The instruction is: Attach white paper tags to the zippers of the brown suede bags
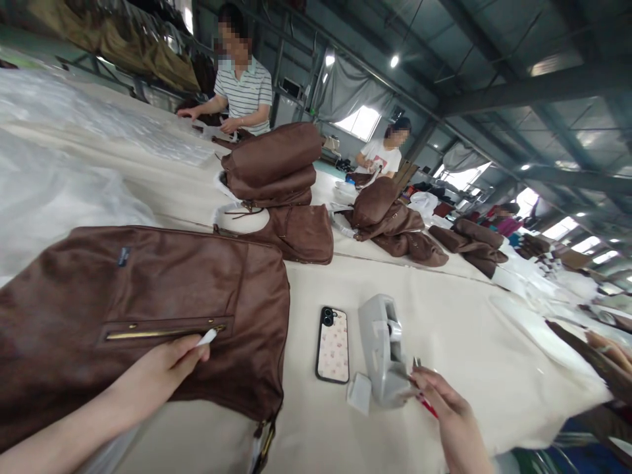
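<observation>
A large brown leather bag point(182, 276) lies flat at the left, with a brass zipper point(148, 334) across its front. Over the zipper's right end, my left hand point(170, 362) pinches a small white piece point(208, 337). My right hand point(444, 398) is closed beside the front end of a grey tape dispenser point(382, 349); it holds a small red-handled tool point(427, 405) whose metal tip shows above the fingers. A phone in a patterned case point(333, 345) lies between the bag and the dispenser. A small white pad point(359, 394) touches the dispenser's base.
More brown bags point(274, 164) are piled across the pale table point(454, 316), with others point(390, 217) farther right. Clear plastic sheets point(99, 112) cover the far left. Two people stand beyond the table. Another person's hand shows at the right edge.
</observation>
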`<state>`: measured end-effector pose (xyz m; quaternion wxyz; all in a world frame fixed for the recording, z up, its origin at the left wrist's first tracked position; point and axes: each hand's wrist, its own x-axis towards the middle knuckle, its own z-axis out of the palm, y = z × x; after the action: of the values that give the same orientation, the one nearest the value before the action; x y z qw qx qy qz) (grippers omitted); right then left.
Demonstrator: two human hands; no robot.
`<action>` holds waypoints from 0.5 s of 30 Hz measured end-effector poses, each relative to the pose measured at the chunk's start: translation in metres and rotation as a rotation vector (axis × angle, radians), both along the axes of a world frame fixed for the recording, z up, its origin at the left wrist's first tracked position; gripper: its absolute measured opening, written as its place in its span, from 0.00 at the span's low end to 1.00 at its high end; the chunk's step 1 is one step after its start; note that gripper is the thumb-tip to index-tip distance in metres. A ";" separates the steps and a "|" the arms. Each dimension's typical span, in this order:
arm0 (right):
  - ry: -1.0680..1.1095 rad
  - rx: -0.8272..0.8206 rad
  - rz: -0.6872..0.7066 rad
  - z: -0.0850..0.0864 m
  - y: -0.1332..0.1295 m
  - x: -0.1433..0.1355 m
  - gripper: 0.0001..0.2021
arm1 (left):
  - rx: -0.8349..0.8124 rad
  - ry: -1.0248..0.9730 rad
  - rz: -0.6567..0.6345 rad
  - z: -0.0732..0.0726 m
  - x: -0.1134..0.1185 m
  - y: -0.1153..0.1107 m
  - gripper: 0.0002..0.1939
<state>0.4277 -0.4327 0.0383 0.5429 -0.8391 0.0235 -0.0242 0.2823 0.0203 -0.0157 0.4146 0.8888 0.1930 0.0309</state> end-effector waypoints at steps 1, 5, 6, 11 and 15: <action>-0.002 0.033 -0.009 0.000 0.000 -0.001 0.18 | -0.009 0.007 -0.006 -0.001 0.000 0.001 0.15; -0.071 0.153 -0.044 -0.001 -0.002 -0.009 0.15 | -0.016 0.011 -0.019 -0.004 -0.002 0.002 0.15; -0.101 0.161 -0.047 -0.002 -0.003 -0.013 0.15 | -0.017 0.013 -0.022 -0.004 -0.002 0.002 0.15; -0.112 0.080 -0.122 -0.014 -0.005 -0.035 0.16 | -0.045 -0.004 -0.024 -0.008 -0.001 0.003 0.15; 0.027 0.081 -0.144 -0.028 -0.012 -0.040 0.20 | -0.054 -0.004 -0.041 -0.008 -0.001 0.004 0.15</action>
<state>0.3881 -0.4450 0.0099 0.5731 -0.8127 0.0923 -0.0509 0.2818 0.0244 -0.0242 0.4393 0.8810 0.1747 0.0188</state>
